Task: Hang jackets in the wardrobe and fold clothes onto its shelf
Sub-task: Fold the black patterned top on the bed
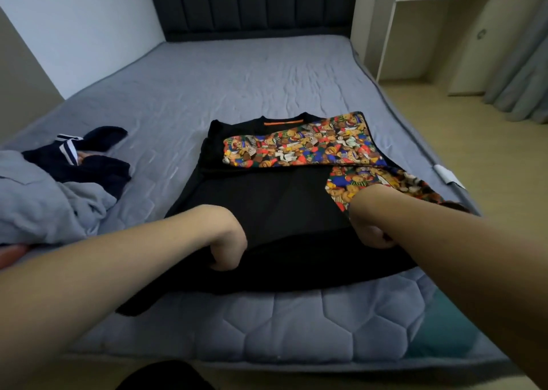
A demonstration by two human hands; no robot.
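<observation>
Mid-fold on the bed [225,87]: black sweater [267,199] laid flat, one printed sleeve tucked across, hem gripped by clenched left hand [226,248] and right hand [372,229]; grey-and-navy pile [59,188] left of sweater, unfolded yet.

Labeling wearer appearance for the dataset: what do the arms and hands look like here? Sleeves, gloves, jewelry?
Both arms are bare as far up as the head view shows; no sleeve reaches into frame. The left hand and right hand wear no gloves, and neither wrist carries a watch or band. Rings cannot be checked, since the fingers are mostly hidden.
</observation>
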